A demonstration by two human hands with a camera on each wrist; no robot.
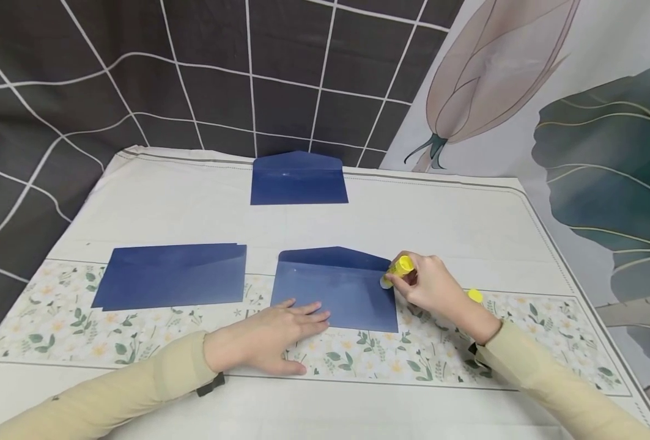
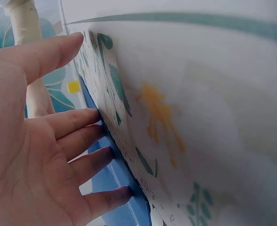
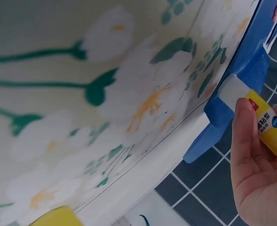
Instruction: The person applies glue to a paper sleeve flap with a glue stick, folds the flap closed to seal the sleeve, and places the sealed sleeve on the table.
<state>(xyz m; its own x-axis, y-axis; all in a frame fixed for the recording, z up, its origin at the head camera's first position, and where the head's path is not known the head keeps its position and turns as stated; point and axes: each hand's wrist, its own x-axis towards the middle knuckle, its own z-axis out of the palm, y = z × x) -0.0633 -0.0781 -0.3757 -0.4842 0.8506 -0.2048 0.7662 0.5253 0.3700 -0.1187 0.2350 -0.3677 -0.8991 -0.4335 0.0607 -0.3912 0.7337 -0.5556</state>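
A blue envelope (image 1: 330, 293) with its flap raised lies in front of me on the table. My right hand (image 1: 426, 282) grips a yellow glue stick (image 1: 400, 269), tilted, its white end down at the envelope's right edge just below the flap. In the right wrist view the white end of the glue stick (image 3: 268, 122) meets the blue paper. My left hand (image 1: 275, 336) rests with its fingers spread and nearly straight, fingertips on the envelope's lower left edge. The left wrist view shows those fingertips along the edge of the envelope (image 2: 112, 181).
Left of the envelope lies a stack of blue envelopes (image 1: 176, 278). Another blue envelope (image 1: 299, 183), flap up, sits at the table's back edge against the dark checked cloth (image 1: 203, 98). A yellow cap (image 1: 474, 296) stands behind my right wrist. A white floral tablecloth (image 1: 440, 226) covers the table.
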